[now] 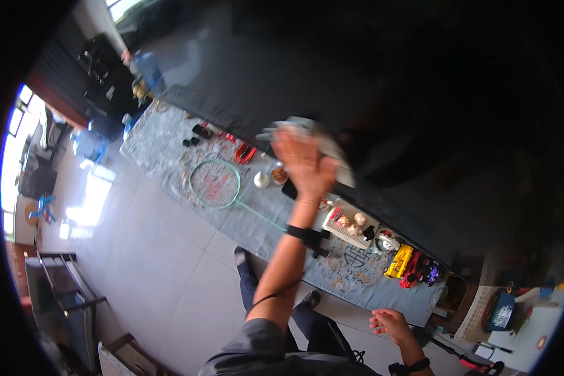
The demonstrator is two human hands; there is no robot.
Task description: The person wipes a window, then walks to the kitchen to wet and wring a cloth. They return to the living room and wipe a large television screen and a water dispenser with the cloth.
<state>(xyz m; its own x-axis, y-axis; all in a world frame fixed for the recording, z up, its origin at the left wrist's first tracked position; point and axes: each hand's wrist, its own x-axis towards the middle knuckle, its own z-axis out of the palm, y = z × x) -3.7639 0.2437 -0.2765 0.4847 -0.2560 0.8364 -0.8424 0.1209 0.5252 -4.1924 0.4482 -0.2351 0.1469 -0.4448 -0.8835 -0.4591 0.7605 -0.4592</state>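
My left hand (301,162) is spread flat against a large black glossy panel (282,66) that looks like a television screen. A light grey-white cloth (336,157) lies under its palm and fingers, pressed to the surface; hand and cloth are blurred. Lower right, my right hand (390,324) hangs in the air with loosely bent fingers and nothing in it. Below the panel runs a long cabinet under a patterned grey-blue cover (169,155). On it, near my left forearm, are a green badminton racket (215,184), a white rounded item (262,179) and a container of brown pieces (278,175).
Along the cabinet stand a cream basket of small figures (350,223), a yellow toy vehicle (398,261), a red toy (412,270) and a red toy car (245,153). Chairs (70,291) are at lower left. A blue water-cooler bottle (148,68) is beyond the cabinet's far end.
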